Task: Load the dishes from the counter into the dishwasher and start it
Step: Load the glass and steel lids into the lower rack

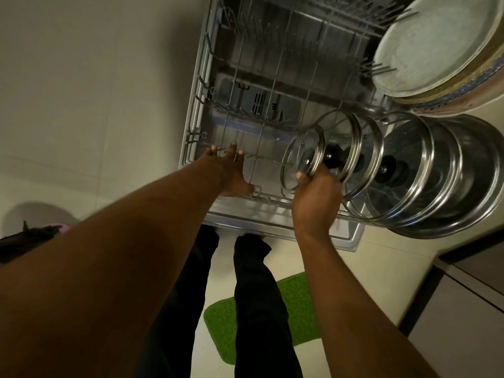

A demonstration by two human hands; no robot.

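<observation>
Green mat (297,304) lies at your feet. Your right hand (317,197) grips the small lid (302,156) by its rim, on edge at the rack's (196,105) front, likely so it drains. Your left hand (231,170), fingers (233,148) straight, steadies the rack. Beyond, more lids (354,148) and plates (431,45) stand upright.

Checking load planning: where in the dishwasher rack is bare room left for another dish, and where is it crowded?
Free: the left and middle of the rack, from the left hand to the far rim. Crowded: the right side, a row of glass lids, the right hand gripping the nearest lid, and plates beyond.
</observation>
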